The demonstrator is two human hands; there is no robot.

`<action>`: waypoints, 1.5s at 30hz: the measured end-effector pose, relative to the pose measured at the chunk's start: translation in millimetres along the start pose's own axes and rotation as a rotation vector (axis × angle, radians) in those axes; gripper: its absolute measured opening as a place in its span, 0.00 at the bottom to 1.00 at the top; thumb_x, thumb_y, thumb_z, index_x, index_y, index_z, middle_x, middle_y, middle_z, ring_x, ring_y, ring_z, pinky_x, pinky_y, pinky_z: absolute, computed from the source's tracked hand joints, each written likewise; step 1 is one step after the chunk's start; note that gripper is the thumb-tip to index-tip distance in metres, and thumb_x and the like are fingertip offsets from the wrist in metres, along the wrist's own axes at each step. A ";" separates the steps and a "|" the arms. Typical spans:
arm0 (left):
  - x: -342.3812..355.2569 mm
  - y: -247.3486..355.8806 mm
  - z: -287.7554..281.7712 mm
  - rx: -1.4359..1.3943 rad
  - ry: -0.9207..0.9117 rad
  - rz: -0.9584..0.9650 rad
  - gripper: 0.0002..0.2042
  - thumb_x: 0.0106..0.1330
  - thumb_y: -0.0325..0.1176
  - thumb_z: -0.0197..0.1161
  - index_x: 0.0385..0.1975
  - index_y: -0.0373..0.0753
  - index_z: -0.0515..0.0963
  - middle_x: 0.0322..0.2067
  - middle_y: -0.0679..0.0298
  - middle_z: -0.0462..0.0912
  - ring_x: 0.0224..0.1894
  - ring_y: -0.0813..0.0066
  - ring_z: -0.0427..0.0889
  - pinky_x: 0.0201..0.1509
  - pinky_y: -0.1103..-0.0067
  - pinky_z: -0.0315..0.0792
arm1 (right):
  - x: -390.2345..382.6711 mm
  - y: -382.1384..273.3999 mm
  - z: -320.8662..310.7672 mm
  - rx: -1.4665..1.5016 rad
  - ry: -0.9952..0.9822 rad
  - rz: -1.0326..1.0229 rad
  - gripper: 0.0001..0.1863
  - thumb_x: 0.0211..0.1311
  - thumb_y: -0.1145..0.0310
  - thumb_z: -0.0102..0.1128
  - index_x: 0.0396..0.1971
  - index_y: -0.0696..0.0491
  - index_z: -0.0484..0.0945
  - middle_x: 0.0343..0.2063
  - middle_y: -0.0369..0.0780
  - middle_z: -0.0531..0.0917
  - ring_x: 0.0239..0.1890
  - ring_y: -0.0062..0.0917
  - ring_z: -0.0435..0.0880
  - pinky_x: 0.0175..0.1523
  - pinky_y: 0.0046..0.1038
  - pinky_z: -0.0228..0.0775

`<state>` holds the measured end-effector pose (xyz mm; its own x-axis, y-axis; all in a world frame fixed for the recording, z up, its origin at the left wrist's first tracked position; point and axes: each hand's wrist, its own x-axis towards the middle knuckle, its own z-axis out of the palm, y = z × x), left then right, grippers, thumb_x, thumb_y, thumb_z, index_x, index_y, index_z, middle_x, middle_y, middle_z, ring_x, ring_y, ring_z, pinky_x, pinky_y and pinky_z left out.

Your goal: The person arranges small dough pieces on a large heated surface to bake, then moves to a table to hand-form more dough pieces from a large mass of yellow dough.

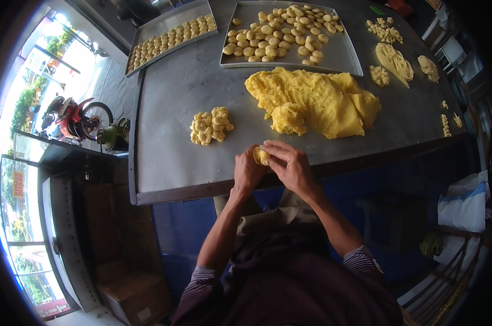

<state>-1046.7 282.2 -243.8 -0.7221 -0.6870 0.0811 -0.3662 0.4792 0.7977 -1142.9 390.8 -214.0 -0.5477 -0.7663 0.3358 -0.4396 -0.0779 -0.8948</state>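
At the near edge of the table, a small ball of pale yellow dough [261,156] sits between my two hands. My left hand [247,169] cups it from the left with the fingers curled. From the other side, the fingers and thumb of my right hand [292,164] press on it. Just beyond them lies a large, rough-torn mass of yellow dough or filling [324,103]. A clump of small pale dough pieces [211,126] rests on the metal tabletop to the left of my hands.
A metal tray [345,53] with many round dough balls stands at the back. Another tray [172,20], holding rows of balls, is at the far left. Dough lumps [395,63] lie along the table's right side. A motorcycle [72,119] stands outside on the left.
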 end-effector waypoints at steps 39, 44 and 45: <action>1.6 -21.9 -15.4 -0.664 -0.189 -0.130 0.13 0.76 0.40 0.47 0.39 0.36 0.72 0.34 0.66 0.70 0.32 0.81 0.66 0.37 0.82 0.66 | 7.4 62.3 -36.6 -0.748 0.109 -0.056 0.18 0.60 0.81 0.52 0.50 0.59 0.76 0.50 0.46 0.78 0.53 0.40 0.78 0.52 0.34 0.76; 5.2 -16.6 -13.7 0.229 0.001 0.542 0.07 0.69 0.32 0.56 0.39 0.36 0.74 0.34 0.60 0.74 0.33 0.65 0.74 0.43 0.72 0.72 | 2.3 65.1 -38.2 -0.617 0.052 0.044 0.22 0.59 0.84 0.48 0.55 0.59 0.72 0.56 0.47 0.74 0.56 0.43 0.75 0.56 0.35 0.73; 4.8 -14.9 -15.2 0.225 0.016 0.481 0.06 0.68 0.31 0.57 0.38 0.36 0.75 0.37 0.59 0.76 0.36 0.63 0.76 0.45 0.72 0.72 | 2.1 64.5 -37.1 -0.610 0.071 0.031 0.23 0.59 0.84 0.47 0.55 0.58 0.72 0.56 0.47 0.74 0.57 0.43 0.75 0.56 0.35 0.73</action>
<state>-1035.8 263.4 -246.2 -0.8312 -0.3684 0.4164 -0.1141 0.8461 0.5207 -1198.8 407.8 -260.1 -0.6038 -0.7164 0.3495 -0.7391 0.3390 -0.5821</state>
